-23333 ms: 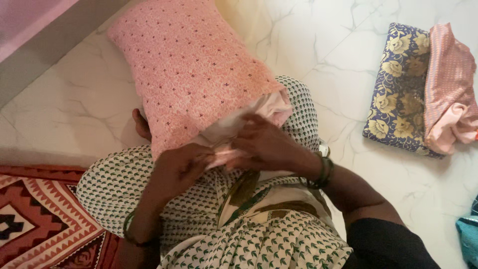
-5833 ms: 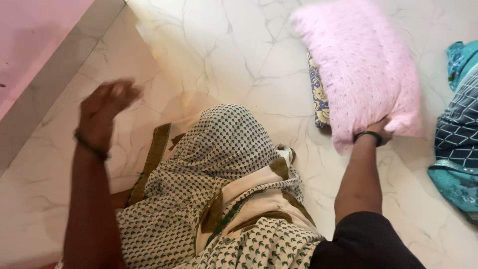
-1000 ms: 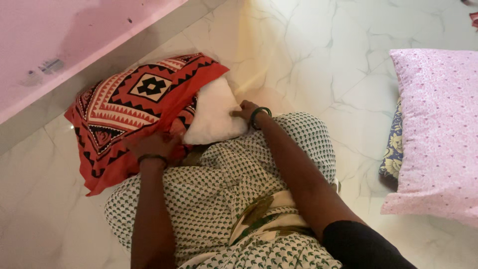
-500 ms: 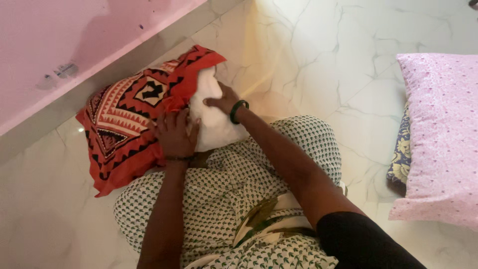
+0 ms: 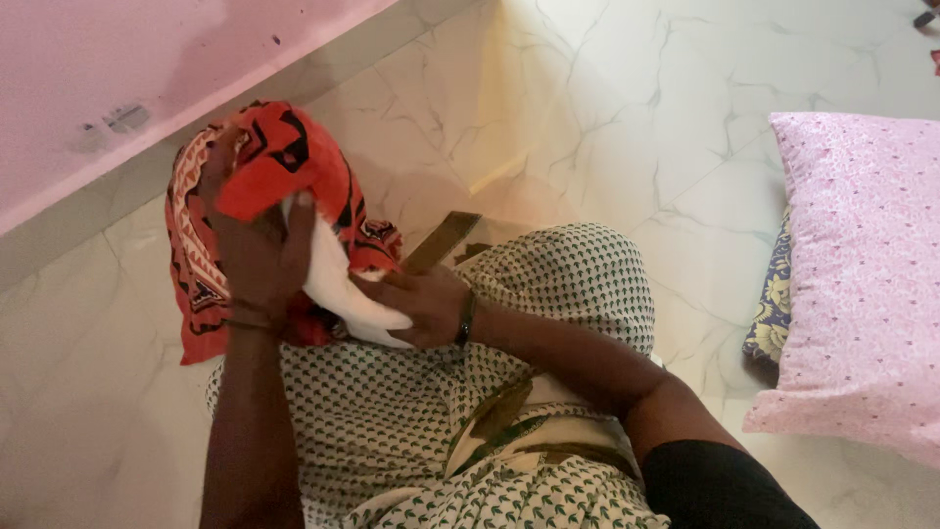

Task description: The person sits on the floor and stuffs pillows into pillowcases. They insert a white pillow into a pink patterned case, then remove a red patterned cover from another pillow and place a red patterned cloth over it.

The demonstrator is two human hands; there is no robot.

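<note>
A white pillow (image 5: 343, 294) sits partly inside a red, black and cream patterned cover (image 5: 284, 162), held upright above my lap. My left hand (image 5: 259, 250) grips the cover's bunched open edge against the pillow's side. My right hand (image 5: 421, 304) holds the pillow's exposed lower end from the right. Most of the pillow is hidden inside the cover. Both wrists wear dark bangles.
A pink flowered pillow (image 5: 862, 274) lies on the white marble floor (image 5: 607, 108) at the right, on top of a blue floral pillow (image 5: 774, 304). A pink wall (image 5: 108, 69) runs along the upper left. My lap is draped in cream cloth with green print (image 5: 548, 284).
The pillow and cover have been lifted and turned more upright. The cover is now bunched up, my left hand is higher on it, and my right hand dropped to the pillow's lower end.
</note>
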